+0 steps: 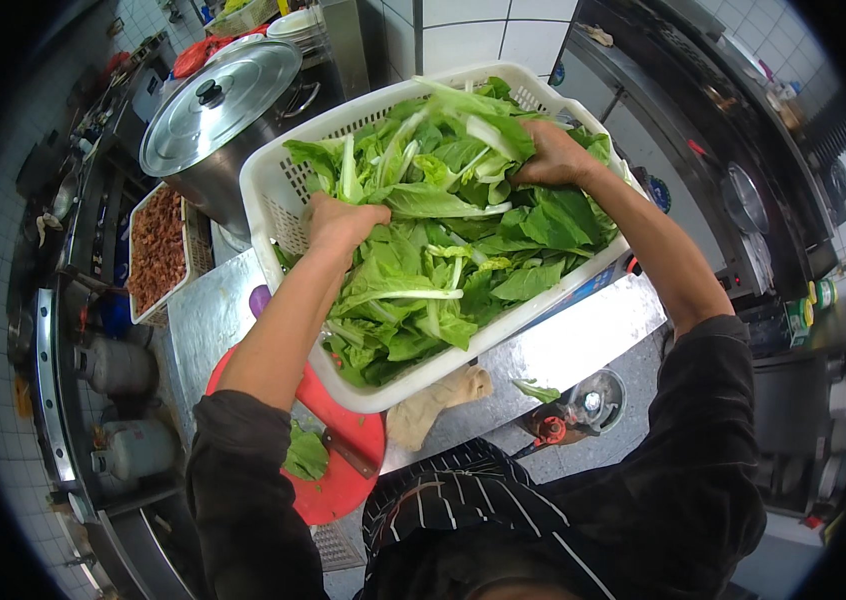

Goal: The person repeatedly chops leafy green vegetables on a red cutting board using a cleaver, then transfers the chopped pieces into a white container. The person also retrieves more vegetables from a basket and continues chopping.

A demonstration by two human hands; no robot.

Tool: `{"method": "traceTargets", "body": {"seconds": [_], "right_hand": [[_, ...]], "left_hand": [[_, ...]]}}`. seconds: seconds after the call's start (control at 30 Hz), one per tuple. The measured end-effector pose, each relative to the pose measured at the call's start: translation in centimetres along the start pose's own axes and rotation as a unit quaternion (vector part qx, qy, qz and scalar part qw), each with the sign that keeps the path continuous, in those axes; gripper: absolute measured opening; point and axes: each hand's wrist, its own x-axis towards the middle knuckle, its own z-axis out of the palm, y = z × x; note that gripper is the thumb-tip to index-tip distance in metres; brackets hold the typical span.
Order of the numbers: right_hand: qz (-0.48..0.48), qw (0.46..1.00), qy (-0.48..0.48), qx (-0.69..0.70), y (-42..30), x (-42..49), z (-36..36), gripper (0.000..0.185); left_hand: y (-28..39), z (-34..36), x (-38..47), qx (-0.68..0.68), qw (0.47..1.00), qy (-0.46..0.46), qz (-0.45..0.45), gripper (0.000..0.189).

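A white perforated plastic basket (408,396) full of cut leafy greens (423,277) stands on a metal table. At the basket's left side my left hand (344,225) reaches in among the leaves, its fingertips partly hidden. My right hand (552,154) is in the greens at the basket's upper right, with leaves and pale stalks against its fingers; some fingers are hidden. Below the basket lies a round red cutting board (336,495), bearing a wooden-handled knife (350,452) and a loose green leaf (306,453).
Left of the basket stand a large lidded steel pot (224,112) and a basket of brown chopped food (158,247). A beige cloth (430,405) and a leaf (537,391) lie on the metal table (580,322). Gas cylinders (134,448) stand at left, another with a red valve below the table's right end.
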Motion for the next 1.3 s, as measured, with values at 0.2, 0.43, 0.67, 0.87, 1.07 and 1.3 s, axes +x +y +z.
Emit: {"method": "traceTargets", "body": {"seconds": [0.2, 0.43, 0.67, 0.87, 1.07, 1.3], "right_hand": [[0.067, 0.986, 0.075, 0.137, -4.7, -1.9, -2.3, 0.063], [0.252, 0.875, 0.158, 0.382, -10.7, -2.7, -0.7, 0.045], [0.245, 0.824, 0.211, 0.465, -17.2, -2.1, 2.6, 0.047], [0.175, 0.869, 0.141, 0.44, -18.1, -1.1, 3.2, 0.078], [0.078, 0.978, 0.166, 0.098, -19.2, -0.6, 5.5, 0.092], [0.029, 0.969, 0.156, 0.189, -19.1, -1.2, 6.3, 0.091]], "left_hand": [[1.5, -2.0, -3.5, -0.113, 0.987, -0.031, 0.109, 0.079], [5.9, -3.6, -6.5, -0.197, 0.951, 0.034, 0.237, 0.081], [5.7, 0.0, -7.1, -0.08, 0.956, 0.137, 0.246, 0.091], [4.4, -4.2, -6.5, -0.291, 0.907, -0.259, 0.158, 0.073], [4.9, -4.1, -8.9, -0.247, 0.932, -0.166, 0.208, 0.077], [4.9, -3.6, -8.7, -0.353, 0.906, -0.139, 0.187, 0.053]]}}
